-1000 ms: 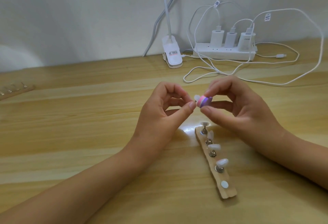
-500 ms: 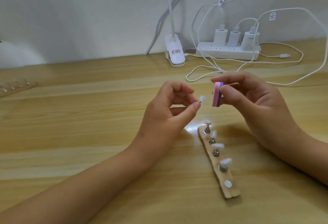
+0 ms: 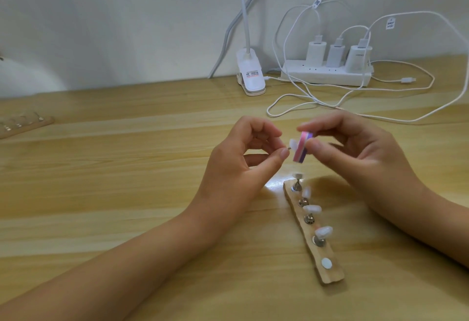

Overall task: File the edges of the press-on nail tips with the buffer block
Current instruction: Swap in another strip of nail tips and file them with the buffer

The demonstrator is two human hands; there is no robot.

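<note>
My left hand (image 3: 236, 165) pinches the small metal stand of a white press-on nail tip (image 3: 116, 145) between thumb and forefinger, above the wooden table. My right hand (image 3: 355, 158) grips a pink and purple buffer block (image 3: 123, 150) held nearly upright, its pink face against the nail tip. Below the hands lies a wooden holder strip (image 3: 313, 234) carrying several more white nail tips on metal stands, with one bare white pad at its near end.
A white power strip (image 3: 327, 75) with three chargers and looping white cables (image 3: 355, 102) lies at the back right. A white clip lamp base (image 3: 73, 76) stands at the back centre. Another wooden strip (image 3: 22, 123) lies at the far left.
The buffer block was drawn away from the nail tip half a second ago and now touches it again. My left hand has stayed in place.
</note>
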